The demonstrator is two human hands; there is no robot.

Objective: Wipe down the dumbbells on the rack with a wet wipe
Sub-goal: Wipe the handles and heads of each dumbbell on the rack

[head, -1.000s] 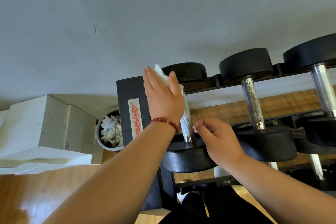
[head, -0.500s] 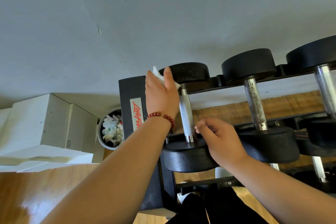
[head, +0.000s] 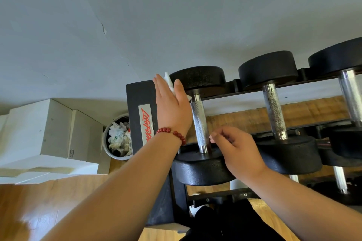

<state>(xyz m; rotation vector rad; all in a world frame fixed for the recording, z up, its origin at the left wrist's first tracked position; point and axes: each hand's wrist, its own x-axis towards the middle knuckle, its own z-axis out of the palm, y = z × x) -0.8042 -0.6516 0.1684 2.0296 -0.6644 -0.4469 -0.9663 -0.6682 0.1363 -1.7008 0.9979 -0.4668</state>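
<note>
Since a second ago, has slid the left hand (head: 172, 107) toward twelve o'clock along the leftmost dumbbell (head: 199, 131), off its knurled handle (head: 198, 115) and up to the far head (head: 197, 78); has barely shifted the right hand (head: 239, 152). Holds the left hand flat, fingers and thumb straight and pointing to twelve o'clock, pressing the wet wipe (head: 168, 82) against the nine o'clock side of the far head, a white corner poking out between fingers and thumb. Wears a red bead bracelet (head: 172, 133) on that wrist. Reaches in from five o'clock with the right hand, fingers loosely curled and gripping nothing, palm over the near head (head: 201, 170), fingertips just beside the handle's lower end at its three o'clock. Faces a black rack (head: 141, 96) bearing a red-lettered label (head: 146, 125) on its end panel. At three o'clock of the first weight, a second dumbbell (head: 274, 111) with a speckled handle, then a third dumbbell (head: 350, 94) cut by the frame edge; more weights on a lower tier (head: 340, 180) at four o'clock. Grey wall (head: 137, 15) across the upper half, with a thin crack. Just beside the rack at its nine o'clock, a round bin (head: 106, 143) stuffed with crumpled white bags; farther toward nine o'clock, white boxes (head: 49, 129); wood floor (head: 49, 201) at seven o'clock.
</note>
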